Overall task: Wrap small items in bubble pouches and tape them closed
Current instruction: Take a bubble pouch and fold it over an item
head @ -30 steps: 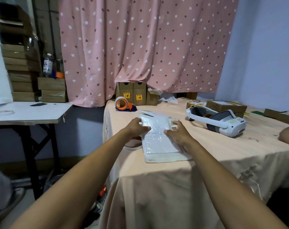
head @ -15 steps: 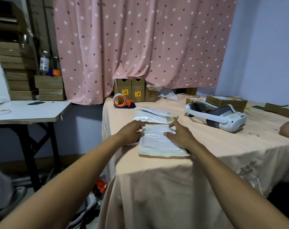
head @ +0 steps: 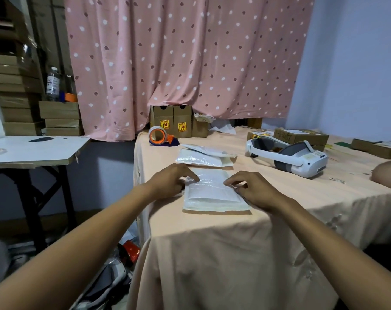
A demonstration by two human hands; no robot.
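Note:
A white bubble pouch (head: 212, 194) lies flat on the peach tablecloth, folded over at its far end. My left hand (head: 168, 182) rests on its far left corner, index finger stretched onto the fold. My right hand (head: 251, 190) presses its far right edge with bent fingertips. More bubble pouches (head: 203, 156) lie stacked just behind. An orange tape dispenser (head: 160, 136) stands at the back left of the table, away from both hands.
A white headset (head: 288, 158) lies to the right. Small cardboard boxes (head: 172, 124) stand at the back, flat boxes (head: 300, 135) at the far right. Another person's arm (head: 387, 173) shows at the right edge. The table's left edge (head: 136, 175) runs beside my left hand.
The pouch's far end has been folded toward me, so it looks shorter. Both hands came back with it and now press on the fold. The stacked pouches behind are uncovered.

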